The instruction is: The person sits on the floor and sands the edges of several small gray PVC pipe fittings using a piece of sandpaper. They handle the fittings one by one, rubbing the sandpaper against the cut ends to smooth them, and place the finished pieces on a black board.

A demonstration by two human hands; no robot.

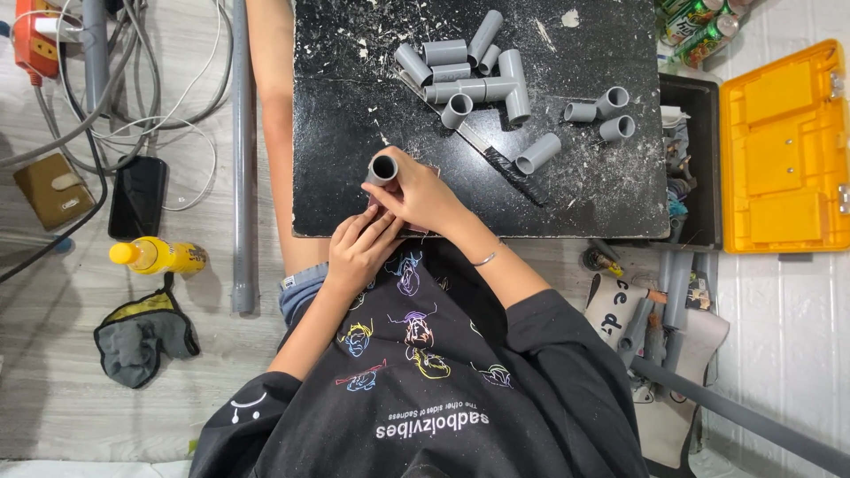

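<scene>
Black shirt [443,389]: closest to the lens, just below the black board [354,106].
Left hand [359,252]: at the board's near edge, fingers curled against a small pinkish piece I can't make out.
Right hand [425,196]: closed round a short grey pipe piece [382,168], open end up, over the board's near edge.
Loose grey pipe pieces [474,75]: heaped at the board's far side.
Yellow case [784,150]: right of the board.
Yellow bottle [159,256]: on the floor left of the board.

Bright, even overhead light; soft short shadows under the grey plastic pipe pieces [496,80]; sharp focus throughout, slight bending at the edges.
</scene>
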